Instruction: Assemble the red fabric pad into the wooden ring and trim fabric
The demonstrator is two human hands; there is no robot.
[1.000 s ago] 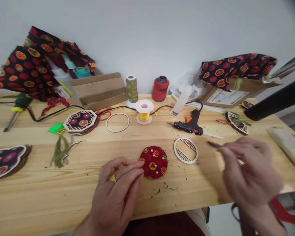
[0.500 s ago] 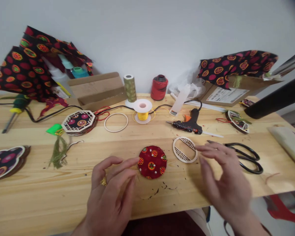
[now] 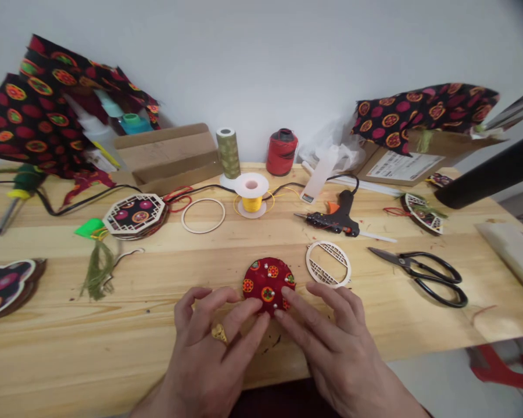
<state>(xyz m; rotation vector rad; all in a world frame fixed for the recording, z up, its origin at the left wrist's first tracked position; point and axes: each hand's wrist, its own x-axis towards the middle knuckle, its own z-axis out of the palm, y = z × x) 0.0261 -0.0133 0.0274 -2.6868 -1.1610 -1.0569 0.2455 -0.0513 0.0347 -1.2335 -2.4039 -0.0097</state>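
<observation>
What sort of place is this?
Probably a small craft workspace: a hot glue gun, a spool of yellow cord and black-handled scissors share the wooden table.

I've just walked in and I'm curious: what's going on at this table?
A person's left hand and right hand have their fingers at the near part of a red patterned disc on the wooden table, one from each side. Bead-like white dots show on its face. A lattice ring lies to its right, the glue gun beyond that; black-handled scissors lie farther right, untouched.
</observation>
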